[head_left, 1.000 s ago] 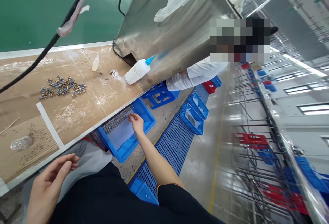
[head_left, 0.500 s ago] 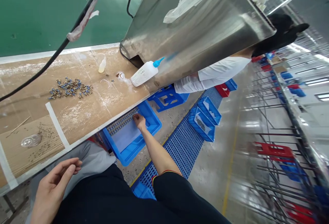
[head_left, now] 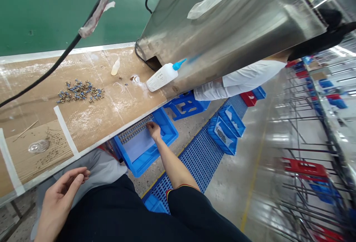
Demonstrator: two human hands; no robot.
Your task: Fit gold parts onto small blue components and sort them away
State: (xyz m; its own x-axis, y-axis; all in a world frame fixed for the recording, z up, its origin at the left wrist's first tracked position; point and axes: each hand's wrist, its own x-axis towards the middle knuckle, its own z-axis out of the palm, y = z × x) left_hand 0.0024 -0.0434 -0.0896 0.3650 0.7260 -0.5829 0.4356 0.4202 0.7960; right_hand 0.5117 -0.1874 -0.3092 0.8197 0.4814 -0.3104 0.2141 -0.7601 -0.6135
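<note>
My right hand (head_left: 154, 130) reaches down into a blue bin (head_left: 167, 138) under the table edge. Its fingertips are pinched at a row of small metal parts (head_left: 136, 128) lined along the bin's far side, above a white sheet (head_left: 137, 146). What the pinch holds is too small to see. My left hand (head_left: 59, 199) rests over my lap by the table's front edge, fingers loosely apart and holding nothing. On the brown table (head_left: 91, 112) lies a pile of small blue and brass fittings (head_left: 80, 90).
A white squeeze bottle with a blue tip (head_left: 164, 76) lies against a steel machine housing (head_left: 222, 34). A small dropper bottle (head_left: 115, 67) and a clear lid (head_left: 38, 146) are on the table. Another person's white sleeve (head_left: 239, 80) is beyond. Blue bins (head_left: 226, 129) sit on the floor.
The view has swung slightly, shifting everything right in frame. My right hand stays at the row of parts in the blue bin; my left hand has hardly moved.
</note>
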